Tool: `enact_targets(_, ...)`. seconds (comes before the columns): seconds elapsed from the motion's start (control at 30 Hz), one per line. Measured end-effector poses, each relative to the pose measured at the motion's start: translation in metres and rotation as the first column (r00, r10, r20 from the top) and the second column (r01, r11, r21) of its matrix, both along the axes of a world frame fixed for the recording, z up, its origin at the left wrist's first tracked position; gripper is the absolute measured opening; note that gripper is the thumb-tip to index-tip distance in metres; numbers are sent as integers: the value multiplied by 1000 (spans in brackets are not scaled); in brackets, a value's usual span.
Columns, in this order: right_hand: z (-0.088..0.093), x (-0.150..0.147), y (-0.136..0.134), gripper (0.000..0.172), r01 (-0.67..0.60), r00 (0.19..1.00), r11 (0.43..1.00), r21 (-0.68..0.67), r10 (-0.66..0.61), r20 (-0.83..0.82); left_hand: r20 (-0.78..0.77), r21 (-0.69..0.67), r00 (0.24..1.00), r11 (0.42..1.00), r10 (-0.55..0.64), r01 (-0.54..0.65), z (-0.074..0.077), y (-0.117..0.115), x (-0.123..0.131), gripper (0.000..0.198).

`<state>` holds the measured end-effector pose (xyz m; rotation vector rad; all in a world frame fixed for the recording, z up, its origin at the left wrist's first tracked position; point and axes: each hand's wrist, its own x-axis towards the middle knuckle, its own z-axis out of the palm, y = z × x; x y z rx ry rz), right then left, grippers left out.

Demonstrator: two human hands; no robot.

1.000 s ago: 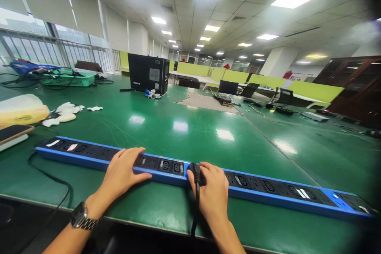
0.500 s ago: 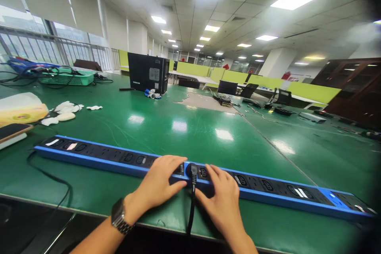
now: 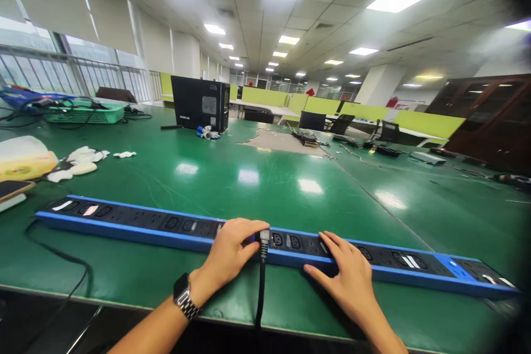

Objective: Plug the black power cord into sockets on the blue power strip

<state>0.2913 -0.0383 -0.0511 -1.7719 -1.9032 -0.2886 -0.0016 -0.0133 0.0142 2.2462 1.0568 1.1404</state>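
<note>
A long blue and black power strip [image 3: 136,221] lies along the near edge of the green table [image 3: 249,177]. A black plug [image 3: 264,239] with its cable [image 3: 260,298] sits in a socket near the strip's middle. My left hand [image 3: 232,251], a watch on its wrist, is closed around the plug from the left, thumb and fingers pinching it. My right hand [image 3: 346,276] lies flat on the strip to the right of the plug, fingers stretched out, holding nothing.
A black computer case [image 3: 201,104] stands at the back. At the far left lie a green basket [image 3: 85,113] of cables, white gloves [image 3: 78,157], a yellow bag [image 3: 22,157] and a phone [image 3: 10,191]. A black cable [image 3: 62,257] trails off the table's left front edge.
My left hand slid right along the strip and took hold of the plug. My right hand let go of the plug and moved right, flat on the strip.
</note>
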Motion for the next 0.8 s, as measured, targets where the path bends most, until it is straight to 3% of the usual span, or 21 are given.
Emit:
enact_targets(0.07,-1,2,1,68,-2,1000,1000,-7,2,6,63,38,998,999,-31,28,6,-6,12,45)
enact_targets(0.17,0,4,-1,68,-13,1000,1000,-17,13,-5,10,70,997,994,-80,79,11,-10,41,43)
enact_targets(0.37,5,-5,-6,64,-18,999,1000,17,18,-28,-154,8,986,998,-63,65,0,3,92,32)
enact_targets(0.5,5,-8,-6,57,-29,999,998,58,31,-38,-202,-3,977,998,-61,62,-3,7,104,29)
enact_targets(0.8,6,-8,-7,53,-66,994,994,85,73,-79,-310,6,950,999,-36,39,8,5,112,28)
